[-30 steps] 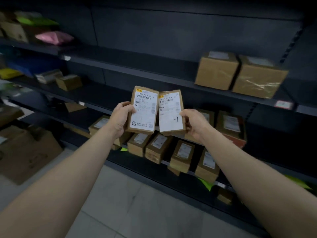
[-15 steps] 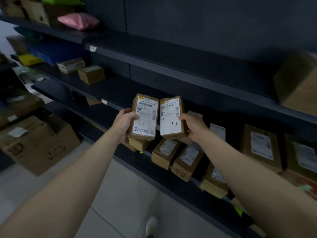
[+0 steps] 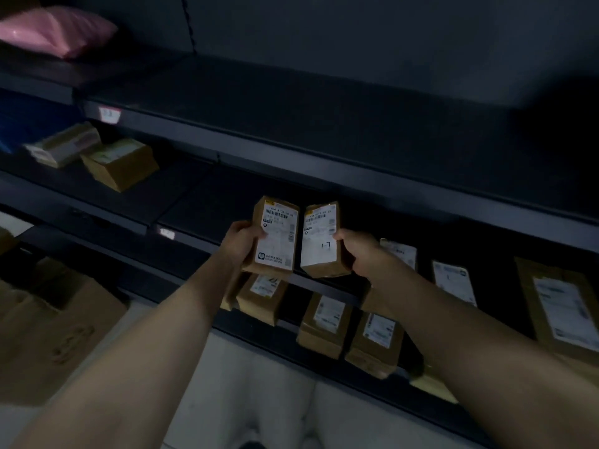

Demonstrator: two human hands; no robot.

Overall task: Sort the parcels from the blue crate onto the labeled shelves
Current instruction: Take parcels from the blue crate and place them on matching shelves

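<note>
I hold two small brown parcels upright side by side in front of the dark shelves. My left hand grips the left parcel, whose white label carries a barcode. My right hand grips the right parcel, whose label has "1-7" handwritten on it. Both parcels hover just in front of the middle shelf's edge. The blue crate is not in view.
Several brown parcels stand on the lower shelf beneath my hands, more at the right. Two boxes lie on a shelf at the left, a pink bag above them. A large cardboard box sits on the floor at the left.
The view has shifted left along the shelves and closer; the parcels on the shelf slid right in the frame. Both hands still hold the same two parcels, now slightly lower.
</note>
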